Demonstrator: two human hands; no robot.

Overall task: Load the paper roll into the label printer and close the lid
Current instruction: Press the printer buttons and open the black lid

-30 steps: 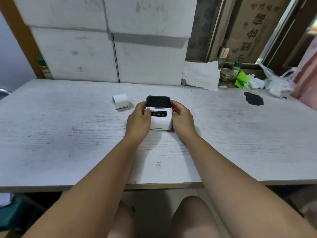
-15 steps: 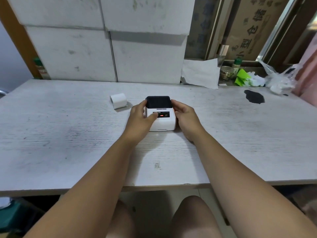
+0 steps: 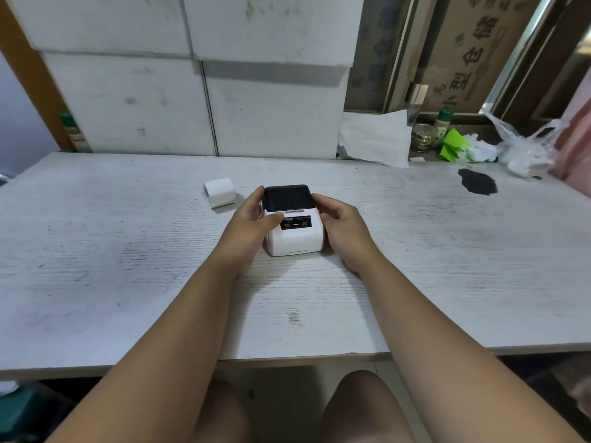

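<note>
Both hands clamp the printer point(image 3: 292, 223) at table centre: left hand point(image 3: 252, 223) on its left side with thumb on the front panel, right hand point(image 3: 340, 223) on its right side. Lid point(image 3: 287, 197) looks shut. Roll point(image 3: 220, 192) lies loose at 10 o'clock from the printer, axis roughly 11–5, nearer the left hand.

My left hand point(image 3: 252, 223) covers the left side of the label printer point(image 3: 292, 227), and my right hand point(image 3: 343, 225) hides its right side. The small print on its control strip is too small to read. The table point(image 3: 112, 251) runs off both side edges.
</note>
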